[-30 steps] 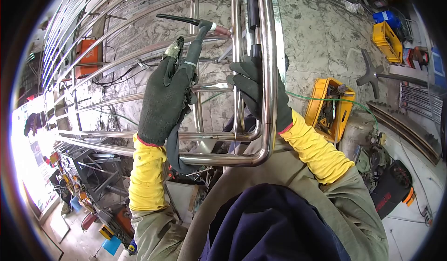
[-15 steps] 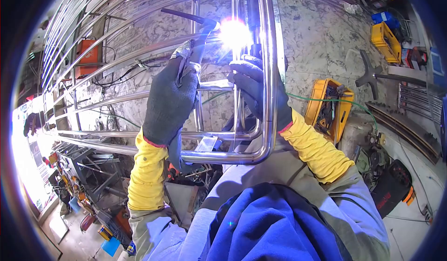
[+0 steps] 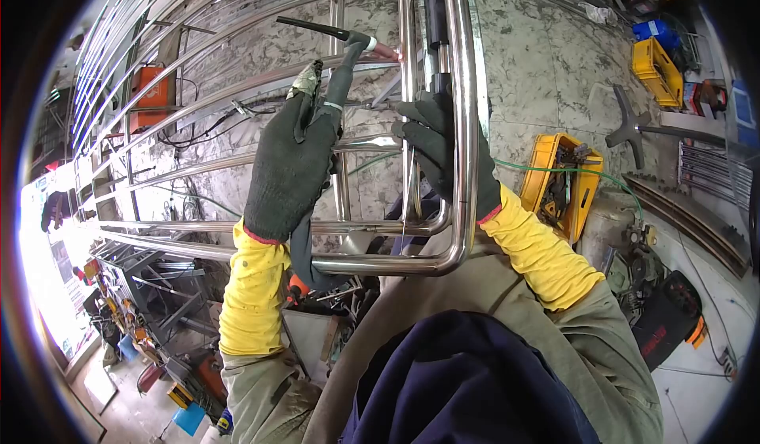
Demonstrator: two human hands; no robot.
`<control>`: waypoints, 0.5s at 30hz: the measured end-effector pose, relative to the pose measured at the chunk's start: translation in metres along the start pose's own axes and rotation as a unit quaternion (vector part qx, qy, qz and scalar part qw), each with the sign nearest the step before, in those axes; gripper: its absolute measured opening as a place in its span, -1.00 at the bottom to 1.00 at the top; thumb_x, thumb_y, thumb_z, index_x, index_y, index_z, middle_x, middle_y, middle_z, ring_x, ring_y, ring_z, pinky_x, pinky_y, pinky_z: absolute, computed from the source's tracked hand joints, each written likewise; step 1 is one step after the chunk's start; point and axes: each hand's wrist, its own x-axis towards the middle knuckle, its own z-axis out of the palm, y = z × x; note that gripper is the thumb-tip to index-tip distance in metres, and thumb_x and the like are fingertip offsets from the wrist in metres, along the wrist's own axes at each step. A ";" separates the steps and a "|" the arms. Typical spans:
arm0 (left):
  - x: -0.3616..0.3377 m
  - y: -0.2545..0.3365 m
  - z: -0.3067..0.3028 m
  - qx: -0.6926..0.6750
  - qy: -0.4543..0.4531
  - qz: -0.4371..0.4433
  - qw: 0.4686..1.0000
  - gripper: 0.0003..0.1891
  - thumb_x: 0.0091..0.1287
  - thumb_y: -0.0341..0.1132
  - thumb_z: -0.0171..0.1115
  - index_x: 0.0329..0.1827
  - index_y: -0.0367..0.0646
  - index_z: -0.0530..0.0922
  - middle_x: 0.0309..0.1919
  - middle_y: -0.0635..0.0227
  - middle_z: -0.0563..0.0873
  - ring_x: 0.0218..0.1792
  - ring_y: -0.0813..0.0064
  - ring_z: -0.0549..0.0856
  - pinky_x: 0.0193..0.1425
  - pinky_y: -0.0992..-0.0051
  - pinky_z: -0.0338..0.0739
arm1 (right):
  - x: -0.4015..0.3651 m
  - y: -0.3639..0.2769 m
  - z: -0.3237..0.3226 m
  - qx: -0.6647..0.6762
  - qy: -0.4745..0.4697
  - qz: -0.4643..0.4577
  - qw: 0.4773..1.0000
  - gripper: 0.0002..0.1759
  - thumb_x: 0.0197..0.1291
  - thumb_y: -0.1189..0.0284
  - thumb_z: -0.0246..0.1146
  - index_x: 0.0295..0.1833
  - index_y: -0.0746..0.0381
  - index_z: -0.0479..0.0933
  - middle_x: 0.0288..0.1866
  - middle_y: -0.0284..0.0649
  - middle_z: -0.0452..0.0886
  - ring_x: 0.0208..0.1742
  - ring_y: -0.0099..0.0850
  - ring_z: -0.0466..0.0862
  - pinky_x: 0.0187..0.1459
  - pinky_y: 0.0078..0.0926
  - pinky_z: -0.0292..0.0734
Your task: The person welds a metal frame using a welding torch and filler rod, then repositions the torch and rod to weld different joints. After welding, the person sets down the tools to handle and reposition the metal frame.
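My left hand (image 3: 289, 167), in a dark grey glove, is closed around a TIG welding torch (image 3: 340, 80). The torch's pinkish nozzle (image 3: 385, 50) points right, at the inner upright tube of a shiny steel tube frame (image 3: 457, 127); no arc is lit. My gloved right hand (image 3: 431, 139) has its fingers curled beside that inner tube, partly behind the rounded outer tube. A thin filler rod (image 3: 406, 226) runs down below these fingers; the grip on it is partly hidden. Black sleeves (image 3: 436, 16) sit on a bar between the tubes.
Long steel tubes (image 3: 198, 95) fan out to the left. An orange machine (image 3: 149, 95) stands behind them. On the right are a yellow crate of tools (image 3: 586, 194), another yellow crate (image 3: 657, 72), a green hose (image 3: 546, 168) and a black-and-red case (image 3: 669, 321).
The bright arc at the torch tip has gone out, and the light on my clothes has dimmed. Both hands and the frame have barely shifted.
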 end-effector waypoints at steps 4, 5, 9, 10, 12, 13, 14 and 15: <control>0.002 -0.006 0.002 0.020 0.016 0.037 0.999 -0.70 0.64 -0.20 0.23 0.08 -0.34 0.63 -0.31 0.26 0.73 -0.41 0.52 0.70 -0.35 0.42 0.55 | 0.000 0.001 0.001 -0.016 0.011 -0.015 1.000 -0.59 0.31 0.54 0.42 0.27 0.15 0.75 0.40 -0.20 0.78 0.42 -0.20 0.73 0.56 0.03 0.49; 0.002 -0.006 0.003 0.013 0.027 0.045 0.999 -0.68 0.62 -0.22 0.24 0.05 -0.40 0.64 -0.34 0.15 0.74 -0.35 0.42 0.68 -0.20 0.28 0.57 | 0.000 0.001 0.001 -0.019 0.011 -0.017 1.000 -0.60 0.31 0.53 0.42 0.27 0.15 0.76 0.40 -0.21 0.79 0.42 -0.20 0.73 0.56 0.03 0.49; 0.003 -0.008 0.004 0.025 0.036 0.074 0.996 -0.68 0.62 -0.22 0.24 0.05 -0.41 0.64 -0.34 0.12 0.74 -0.35 0.41 0.68 -0.20 0.27 0.56 | -0.005 0.003 0.004 0.016 0.000 0.013 1.000 -0.61 0.31 0.52 0.43 0.25 0.14 0.77 0.38 -0.22 0.80 0.42 -0.18 0.73 0.54 0.02 0.50; 0.003 -0.007 0.003 0.029 0.024 0.056 0.998 -0.71 0.63 -0.21 0.23 0.07 -0.33 0.63 -0.31 0.25 0.72 -0.41 0.51 0.70 -0.34 0.41 0.55 | -0.005 0.003 0.004 0.021 0.003 0.015 1.000 -0.62 0.31 0.52 0.43 0.24 0.14 0.78 0.37 -0.21 0.81 0.42 -0.18 0.74 0.54 0.02 0.50; 0.003 -0.007 0.001 0.032 0.012 0.039 0.999 -0.73 0.65 -0.20 0.22 0.10 -0.26 0.62 -0.28 0.38 0.71 -0.47 0.62 0.72 -0.49 0.55 0.53 | -0.005 0.002 0.005 0.026 0.007 0.017 1.000 -0.62 0.31 0.51 0.44 0.23 0.14 0.78 0.36 -0.21 0.82 0.41 -0.17 0.74 0.54 0.01 0.51; 0.004 -0.008 0.001 0.037 0.012 0.041 0.998 -0.74 0.65 -0.20 0.22 0.10 -0.26 0.62 -0.28 0.38 0.71 -0.47 0.62 0.72 -0.49 0.55 0.53 | -0.007 0.001 0.006 0.067 0.004 0.049 0.997 -0.63 0.31 0.51 0.44 0.23 0.13 0.78 0.36 -0.20 0.82 0.41 -0.17 0.74 0.53 0.02 0.51; 0.004 -0.008 0.000 0.043 0.011 0.043 0.998 -0.74 0.65 -0.20 0.22 0.10 -0.26 0.61 -0.28 0.38 0.71 -0.46 0.62 0.73 -0.49 0.55 0.53 | -0.008 0.000 0.007 0.109 0.001 0.080 0.991 -0.63 0.31 0.51 0.44 0.23 0.13 0.79 0.36 -0.20 0.82 0.40 -0.17 0.74 0.52 0.02 0.51; 0.004 -0.008 0.001 0.043 0.011 0.042 0.998 -0.74 0.65 -0.20 0.22 0.10 -0.26 0.61 -0.28 0.38 0.71 -0.46 0.62 0.73 -0.49 0.55 0.53 | -0.008 0.001 0.007 0.109 0.001 0.080 0.991 -0.63 0.31 0.51 0.44 0.23 0.13 0.79 0.36 -0.20 0.82 0.40 -0.17 0.74 0.52 0.02 0.51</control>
